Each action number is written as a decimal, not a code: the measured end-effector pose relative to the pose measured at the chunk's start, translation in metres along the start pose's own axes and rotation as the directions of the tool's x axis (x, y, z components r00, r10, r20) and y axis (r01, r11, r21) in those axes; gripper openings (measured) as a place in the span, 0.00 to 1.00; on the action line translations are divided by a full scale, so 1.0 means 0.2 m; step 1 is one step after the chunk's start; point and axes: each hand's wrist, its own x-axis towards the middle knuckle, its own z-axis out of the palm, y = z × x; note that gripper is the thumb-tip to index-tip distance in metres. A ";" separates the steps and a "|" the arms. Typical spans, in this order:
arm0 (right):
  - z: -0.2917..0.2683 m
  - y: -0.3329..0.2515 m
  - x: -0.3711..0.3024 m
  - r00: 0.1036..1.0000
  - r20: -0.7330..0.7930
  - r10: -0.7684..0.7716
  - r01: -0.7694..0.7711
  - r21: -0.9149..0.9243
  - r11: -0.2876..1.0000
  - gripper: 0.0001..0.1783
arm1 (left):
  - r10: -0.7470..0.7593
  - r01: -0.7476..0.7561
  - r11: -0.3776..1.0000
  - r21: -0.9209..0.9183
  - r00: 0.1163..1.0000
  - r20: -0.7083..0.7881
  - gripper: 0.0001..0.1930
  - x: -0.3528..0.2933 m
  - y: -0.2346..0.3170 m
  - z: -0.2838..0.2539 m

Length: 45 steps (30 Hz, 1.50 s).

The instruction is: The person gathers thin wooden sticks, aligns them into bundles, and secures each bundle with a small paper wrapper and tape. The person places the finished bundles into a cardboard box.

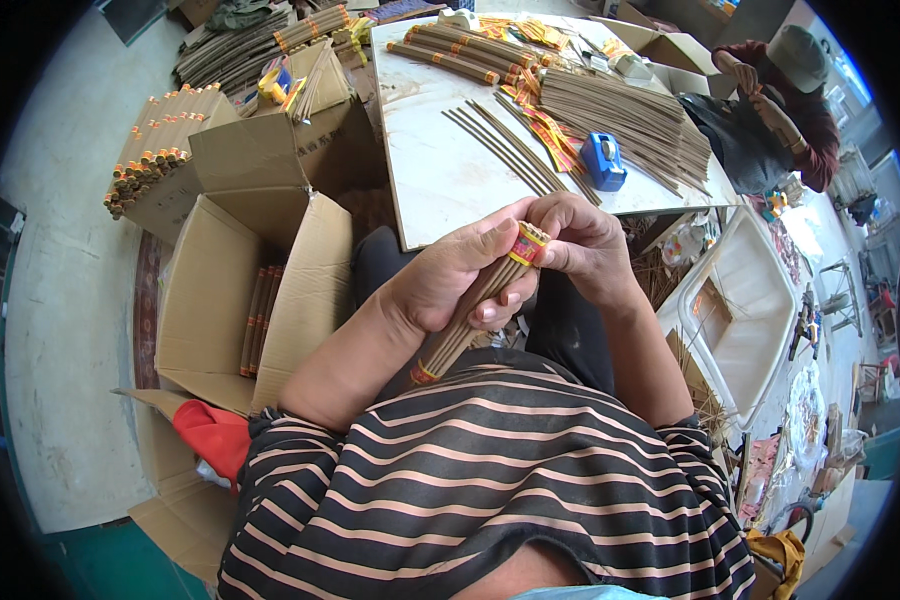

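Note:
A bundle of brown incense sticks (pixel 472 312) slants in front of my belly, its upper end pointing away from me. My left hand (pixel 440 275) is closed round the sticks below that end, thumb along the side. A red and yellow paper band (pixel 526 246) wraps the top, and a similar band circles the lower end. The thumb and fingers of my right hand (pixel 592 248) pinch this upper band at its right side. Just beyond my hands, loose incense sticks (pixel 505 150) and a blue tape dispenser (pixel 603 160) lie on the white table (pixel 420 190).
Banded bundles (pixel 460 55) and a large pile of sticks (pixel 620 115) cover the table's far part. To my left stands an open carton (pixel 205 290) with bundles inside; more bundles (pixel 160 145) are stacked behind. A white tub (pixel 760 330) is at right. Another person (pixel 785 110) sits at far right.

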 end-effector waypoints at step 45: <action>0.02 0.08 0.27 0.826 -0.559 -0.075 0.253 0.248 0.935 0.08 | 0.638 -0.615 0.738 0.279 0.499 -0.586 0.18 0.19 -0.08 -0.29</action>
